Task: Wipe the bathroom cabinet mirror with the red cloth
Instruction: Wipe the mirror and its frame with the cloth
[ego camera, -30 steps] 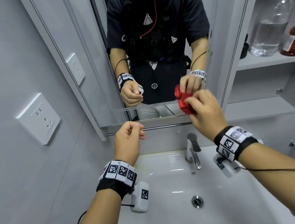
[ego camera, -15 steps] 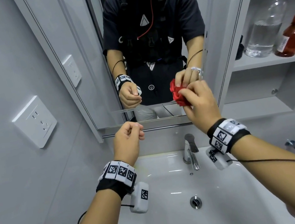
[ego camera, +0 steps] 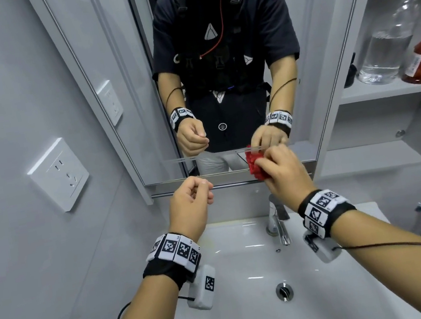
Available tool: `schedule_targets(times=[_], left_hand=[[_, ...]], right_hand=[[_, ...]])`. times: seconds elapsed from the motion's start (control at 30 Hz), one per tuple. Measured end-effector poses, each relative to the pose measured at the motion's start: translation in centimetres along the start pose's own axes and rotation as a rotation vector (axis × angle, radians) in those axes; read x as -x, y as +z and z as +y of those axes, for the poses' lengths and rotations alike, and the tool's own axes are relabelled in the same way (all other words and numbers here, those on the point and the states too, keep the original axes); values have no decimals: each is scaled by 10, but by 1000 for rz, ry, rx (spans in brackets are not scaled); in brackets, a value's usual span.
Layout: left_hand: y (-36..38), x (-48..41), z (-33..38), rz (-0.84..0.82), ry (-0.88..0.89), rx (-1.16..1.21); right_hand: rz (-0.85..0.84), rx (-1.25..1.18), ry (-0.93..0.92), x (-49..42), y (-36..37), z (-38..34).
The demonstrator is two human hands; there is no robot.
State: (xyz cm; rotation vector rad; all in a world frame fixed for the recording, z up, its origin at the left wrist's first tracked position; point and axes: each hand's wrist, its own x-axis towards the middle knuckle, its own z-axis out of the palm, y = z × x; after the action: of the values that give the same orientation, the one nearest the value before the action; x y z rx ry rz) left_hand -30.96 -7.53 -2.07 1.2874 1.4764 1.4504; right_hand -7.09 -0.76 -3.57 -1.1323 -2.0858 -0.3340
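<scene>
One soft, light crumpled red cloth (ego camera: 255,168), bunched in clamped right hand (ego camera: 284,171) at rectangular cabinet mirror (ego camera: 135,88) bottom edge; left hand (ego camera: 190,205) fingers curled, empty.

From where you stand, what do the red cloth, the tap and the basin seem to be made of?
The red cloth: soft, knobbly fabric, perhaps microfibre, matte, bunched in the right hand. The tap: polished metal, likely chrome, with mirror-like reflections. The basin: glossy white, probably glazed ceramic, streaked with bright highlights.
</scene>
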Motion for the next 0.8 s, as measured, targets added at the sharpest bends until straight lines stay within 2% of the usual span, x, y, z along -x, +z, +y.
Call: schedule_targets(times=[0.07, 0.23, 0.3, 0.4, 0.47, 0.6, 0.67, 0.77, 0.8], left_hand=[[-3, 0, 3, -6, 13, -15], [-8, -6, 11, 28, 16, -43], [-9, -6, 11, 40, 5, -48], [-14, -5, 8, 41, -5, -42], [-17, -4, 7, 42, -5, -41], [-16, -4, 4, 49, -28, -4], [-14, -4, 3, 52, -46, 19], [-15, -3, 1, 49, -59, 45], [-16, -2, 0, 49, -61, 48]], right_hand=[[-51, -16, 4, 8, 0, 0], [211, -61, 65, -31, -12, 2], [146, -39, 52, -24, -7, 2], [-53, -3, 31, 11, 6, -3], [-30, -37, 51, 12, 5, -3], [163, -55, 113, -25, -4, -5], [118, -32, 112, -22, 0, -6], [-38, -15, 96, 4, 7, -12], [-37, -31, 97, 6, 6, -12]])
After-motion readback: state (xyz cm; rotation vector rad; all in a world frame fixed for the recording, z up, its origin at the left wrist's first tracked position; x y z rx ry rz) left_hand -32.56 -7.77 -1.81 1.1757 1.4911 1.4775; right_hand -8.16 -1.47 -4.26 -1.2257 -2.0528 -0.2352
